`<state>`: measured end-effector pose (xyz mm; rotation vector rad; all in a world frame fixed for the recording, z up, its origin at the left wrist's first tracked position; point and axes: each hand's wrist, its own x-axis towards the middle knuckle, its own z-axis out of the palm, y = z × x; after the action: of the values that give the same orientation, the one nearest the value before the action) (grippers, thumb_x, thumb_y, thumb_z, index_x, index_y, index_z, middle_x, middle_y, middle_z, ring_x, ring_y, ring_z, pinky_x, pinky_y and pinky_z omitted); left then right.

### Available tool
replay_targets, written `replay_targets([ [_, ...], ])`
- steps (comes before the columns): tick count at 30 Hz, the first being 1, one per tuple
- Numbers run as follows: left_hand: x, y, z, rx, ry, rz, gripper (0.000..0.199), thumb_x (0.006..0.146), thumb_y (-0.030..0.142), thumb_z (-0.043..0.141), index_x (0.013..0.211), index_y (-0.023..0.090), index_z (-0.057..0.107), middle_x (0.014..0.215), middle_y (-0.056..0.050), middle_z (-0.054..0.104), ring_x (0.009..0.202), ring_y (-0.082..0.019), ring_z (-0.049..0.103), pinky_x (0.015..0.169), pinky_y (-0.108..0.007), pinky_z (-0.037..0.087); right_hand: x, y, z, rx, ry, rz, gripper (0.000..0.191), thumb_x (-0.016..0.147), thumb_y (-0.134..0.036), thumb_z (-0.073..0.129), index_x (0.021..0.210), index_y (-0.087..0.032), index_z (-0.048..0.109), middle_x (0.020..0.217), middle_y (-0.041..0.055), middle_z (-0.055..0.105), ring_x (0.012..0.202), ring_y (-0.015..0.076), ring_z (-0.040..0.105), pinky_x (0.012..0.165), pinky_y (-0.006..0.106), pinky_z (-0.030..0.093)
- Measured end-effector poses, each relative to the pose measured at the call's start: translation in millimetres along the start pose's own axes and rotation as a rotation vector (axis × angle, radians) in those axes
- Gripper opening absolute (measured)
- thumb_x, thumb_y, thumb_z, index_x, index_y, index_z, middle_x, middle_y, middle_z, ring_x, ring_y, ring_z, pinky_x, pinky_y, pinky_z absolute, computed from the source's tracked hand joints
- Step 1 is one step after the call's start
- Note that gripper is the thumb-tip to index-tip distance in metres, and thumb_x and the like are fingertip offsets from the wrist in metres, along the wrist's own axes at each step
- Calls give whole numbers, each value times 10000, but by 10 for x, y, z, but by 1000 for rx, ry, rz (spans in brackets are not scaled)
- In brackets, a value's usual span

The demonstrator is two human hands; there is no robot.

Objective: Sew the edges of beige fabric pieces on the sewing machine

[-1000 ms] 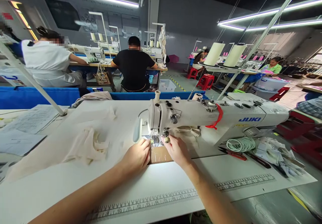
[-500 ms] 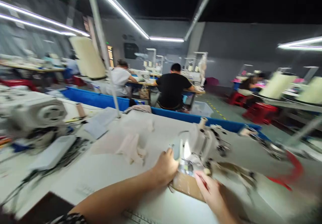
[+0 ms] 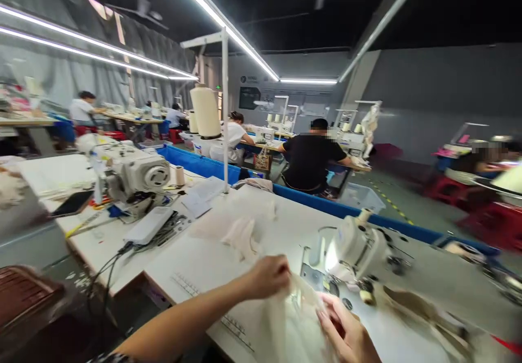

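Sheer cream fabric [image 3: 297, 325] hangs between my two hands over the front of the white table. My left hand [image 3: 272, 277] is closed on its upper left edge, the fingers bunched together. On the other side, my right hand [image 3: 345, 325] pinches the fabric's right edge between thumb and fingers. Just beyond them stands a white sewing machine [image 3: 353, 249] with its lamp lit, its needle area partly hidden. Pale fabric pieces [image 3: 242, 238] lie on the table to the left of the machine.
Another sewing machine [image 3: 142, 173], a white box with cables [image 3: 150, 226] and a phone [image 3: 72, 204] are at left. A thread stand pole [image 3: 225, 113] rises behind. A blue trough [image 3: 314, 199] edges the table; a tan strip [image 3: 420, 311] lies at right. Co-workers sit beyond.
My view has swung left. The cream fabric now shows raised between my hands, where a brown panel lay before. My left hand has come away from beside the machine's needle area.
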<state>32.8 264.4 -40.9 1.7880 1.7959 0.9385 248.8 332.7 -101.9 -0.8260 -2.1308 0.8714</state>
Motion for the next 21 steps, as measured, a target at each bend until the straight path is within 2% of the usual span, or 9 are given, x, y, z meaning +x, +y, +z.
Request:
replay_targets([
  [1,-32,-65,-54,-98,25,-47,55,819,173,429,767,164,442,703,-3,486,654,-117,419,589,-258,300,4,-30,-58,24,-62,90,508,909,-619,439,1104,-179,600,705,34,561,713,169,531,766,301,422],
  [3,-86,-198,-124,-181,15,-104,164,888,306,393,827,168,458,619,26,391,582,-116,344,538,-260,240,27,-40,-142,88,-174,224,589,883,-657,402,1117,-139,556,641,19,506,675,161,492,737,299,393],
  [6,-166,-333,-148,-170,23,-133,283,899,429,406,870,161,491,565,45,369,527,-116,330,522,-265,214,62,-34,-178,24,-248,253,600,849,-643,368,1068,-124,575,702,51,536,692,170,510,704,309,385],
  [9,-223,-366,-158,-187,35,-158,325,896,478,402,862,164,475,595,26,457,539,-143,488,556,-275,317,60,-139,-155,-160,-155,189,553,865,-588,327,1042,-157,624,816,81,568,764,191,510,752,353,395],
  [11,-240,-364,-180,-178,36,-162,339,901,496,381,854,170,464,634,5,511,591,-170,562,600,-292,367,36,-249,-129,-224,-156,145,446,897,-533,347,984,-191,619,867,67,566,795,181,500,772,354,389],
  [14,-262,-372,-215,-102,53,-155,360,895,519,367,836,177,461,652,-2,512,610,-161,521,611,-293,345,-30,-371,-70,-310,-170,122,261,865,-445,526,922,-194,573,922,38,559,852,173,506,765,331,363],
  [17,-305,-397,-230,-53,85,-164,378,887,541,346,825,183,451,643,8,457,591,-141,414,594,-287,294,-128,-419,46,-436,-111,47,388,745,-490,698,916,-170,560,922,45,554,839,190,512,734,321,349],
  [19,-343,-401,-229,-39,109,-170,387,889,551,324,827,187,439,642,12,431,589,-137,373,592,-288,280,-201,-439,172,-494,0,-93,526,644,-544,771,937,-158,567,880,42,544,787,188,507,700,305,344],
  [21,-382,-383,-227,-49,110,-179,402,891,567,318,842,188,443,645,12,434,597,-138,371,597,-288,285,-261,-461,320,-526,96,-283,586,550,-511,831,938,-159,568,853,25,538,743,174,485,663,285,323],
])
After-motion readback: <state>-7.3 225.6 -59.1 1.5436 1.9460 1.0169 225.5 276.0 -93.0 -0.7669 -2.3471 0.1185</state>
